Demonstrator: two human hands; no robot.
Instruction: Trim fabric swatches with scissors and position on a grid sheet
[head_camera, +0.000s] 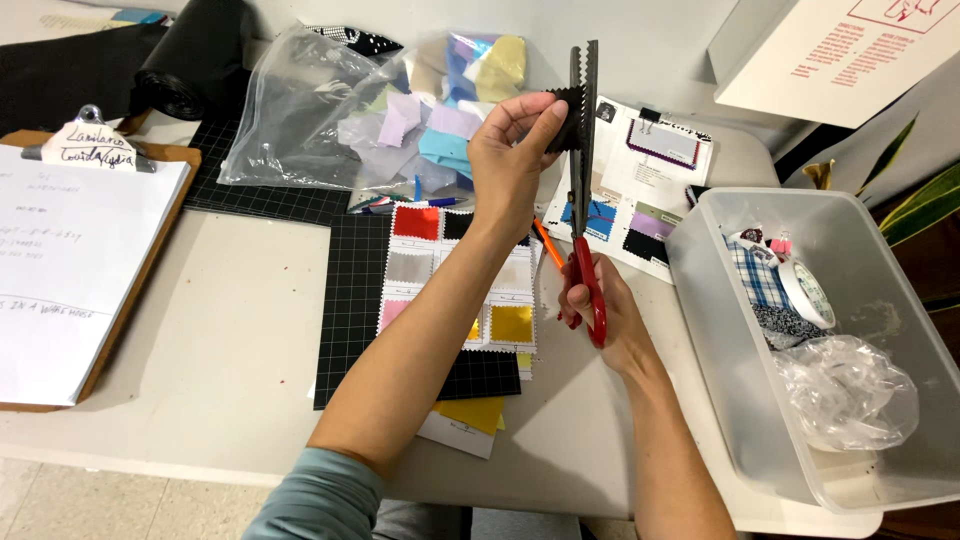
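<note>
My left hand (508, 150) is raised above the table and pinches a small black fabric swatch (566, 118) with a zigzag edge. My right hand (600, 305) grips the red handles of pinking shears (583, 150). The shears point straight up, and their blades meet the swatch at its right edge. Below my hands lies a sheet of coloured fabric samples (455, 280) on a black gridded cutting mat (355, 300).
A clear plastic bag of fabric pieces (380, 110) lies at the back. A clipboard with paper (70, 260) is at the left. At the right stands a clear plastic bin (720, 330) holding tape, fabric and a crumpled bag. Another swatch sheet (640, 190) lies behind the shears.
</note>
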